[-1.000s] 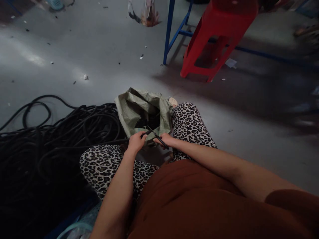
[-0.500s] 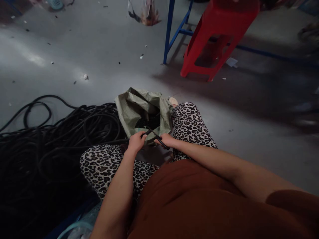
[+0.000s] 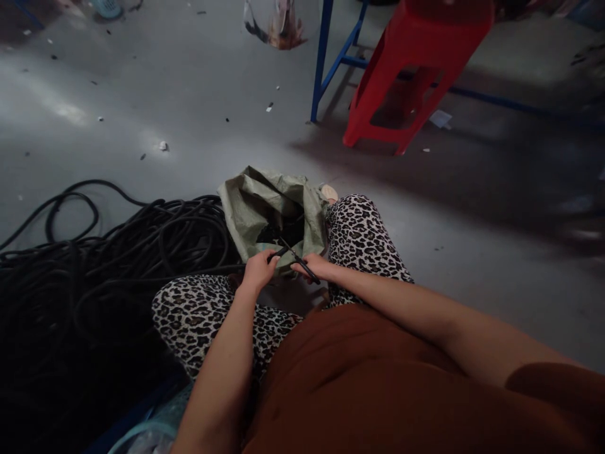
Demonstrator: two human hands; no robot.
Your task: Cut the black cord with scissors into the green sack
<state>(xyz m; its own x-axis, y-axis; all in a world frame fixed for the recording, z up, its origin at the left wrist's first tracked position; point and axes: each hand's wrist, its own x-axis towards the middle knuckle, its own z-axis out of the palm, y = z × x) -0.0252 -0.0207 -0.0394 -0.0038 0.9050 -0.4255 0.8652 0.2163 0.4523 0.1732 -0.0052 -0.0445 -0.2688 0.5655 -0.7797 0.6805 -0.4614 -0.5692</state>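
My left hand [image 3: 258,270] is closed on the end of a black cable [image 3: 278,252] over my lap. My right hand [image 3: 316,265] grips a thin dark tool [image 3: 299,260] whose tip meets that cable end; what the tool is stays unclear in the dim light. Just beyond both hands stands an open green woven sack [image 3: 265,208] with dark pieces inside. The cable runs left into a big heap of black cable [image 3: 94,265] on the floor.
I sit with leopard-print legs [image 3: 359,236] on either side of the sack. A red plastic stool [image 3: 411,69] and a blue metal frame [image 3: 326,57] stand ahead on the grey floor. A plastic bag [image 3: 276,25] lies farther off. Small scraps litter the floor.
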